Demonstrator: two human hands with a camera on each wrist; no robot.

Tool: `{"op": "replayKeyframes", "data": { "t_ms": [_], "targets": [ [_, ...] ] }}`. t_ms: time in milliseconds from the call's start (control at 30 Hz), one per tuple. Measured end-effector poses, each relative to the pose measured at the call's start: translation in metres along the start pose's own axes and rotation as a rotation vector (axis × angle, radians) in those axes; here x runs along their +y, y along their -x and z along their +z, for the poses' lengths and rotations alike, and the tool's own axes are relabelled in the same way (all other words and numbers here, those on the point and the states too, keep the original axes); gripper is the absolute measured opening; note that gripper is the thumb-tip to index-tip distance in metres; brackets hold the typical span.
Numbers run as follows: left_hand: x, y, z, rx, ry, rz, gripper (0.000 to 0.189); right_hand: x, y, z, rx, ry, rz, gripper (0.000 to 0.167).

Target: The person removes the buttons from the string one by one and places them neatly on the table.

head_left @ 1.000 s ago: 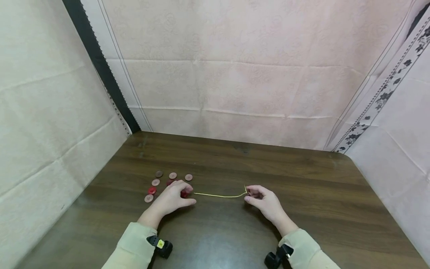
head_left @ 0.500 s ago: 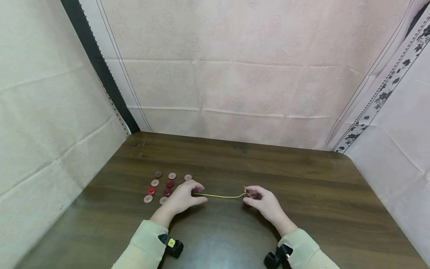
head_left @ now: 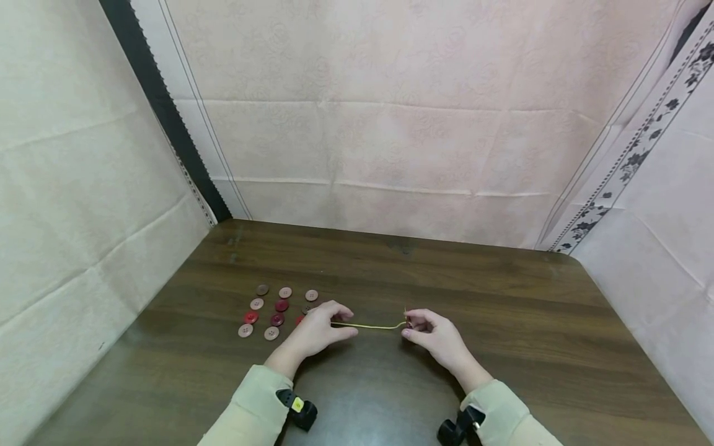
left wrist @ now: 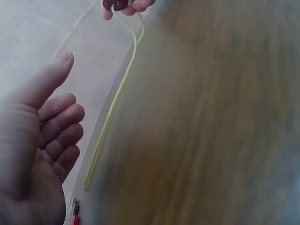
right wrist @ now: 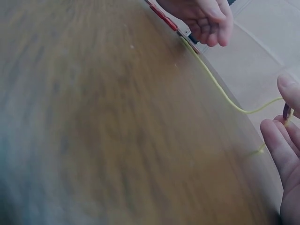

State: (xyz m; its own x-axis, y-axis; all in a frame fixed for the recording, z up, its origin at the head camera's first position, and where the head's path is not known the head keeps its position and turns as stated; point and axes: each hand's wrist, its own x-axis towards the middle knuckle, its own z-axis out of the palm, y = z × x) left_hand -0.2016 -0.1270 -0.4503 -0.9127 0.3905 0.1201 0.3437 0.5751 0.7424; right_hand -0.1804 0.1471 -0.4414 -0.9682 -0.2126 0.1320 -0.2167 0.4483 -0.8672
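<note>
Between thumb and fingers my right hand [head_left: 437, 337] pinches a dark red button [left wrist: 115, 4], seen edge-on in the right wrist view. A yellow cord [head_left: 374, 327] comes from the button's face and stretches left over the table, a short end standing up at the fingertips. Over the cord's left end is my left hand [head_left: 320, 328], thumb apart from the loosely bent fingers, with nothing between them in the left wrist view. It partly hides a bright red button [head_left: 299, 319] and a brown button [head_left: 306, 308].
Left of the left hand, several buttons lie in rough columns on the brown wooden table [head_left: 474, 279], among them a red button [head_left: 251, 317], a pale pink button [head_left: 271, 333] and a dark red button [head_left: 277, 319]. Pale cloth [head_left: 379, 155] hangs behind the table.
My left hand has moved right, away from the buttons and along the cord, uncovering several buttons. My right hand stays nearly in place with its button and cord.
</note>
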Motion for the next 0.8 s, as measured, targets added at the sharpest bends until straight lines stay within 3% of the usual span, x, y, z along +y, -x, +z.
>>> {"op": "replayKeyframes", "data": {
  "t_ms": [233, 467, 800],
  "targets": [
    [0.006, -0.005, 0.009, -0.014, 0.018, 0.009, 0.037, 0.025, -0.007, 0.006, -0.002, -0.044, -0.011, 0.037],
    [0.011, -0.009, 0.018, -0.011, 0.037, -0.008, 0.036, 0.025, -0.007, 0.008, -0.008, -0.062, -0.065, 0.037],
    [0.018, -0.014, 0.028, -0.018, 0.068, 0.0, 0.035, 0.024, -0.006, 0.01, -0.023, -0.089, -0.056, 0.036]
  ]
}}
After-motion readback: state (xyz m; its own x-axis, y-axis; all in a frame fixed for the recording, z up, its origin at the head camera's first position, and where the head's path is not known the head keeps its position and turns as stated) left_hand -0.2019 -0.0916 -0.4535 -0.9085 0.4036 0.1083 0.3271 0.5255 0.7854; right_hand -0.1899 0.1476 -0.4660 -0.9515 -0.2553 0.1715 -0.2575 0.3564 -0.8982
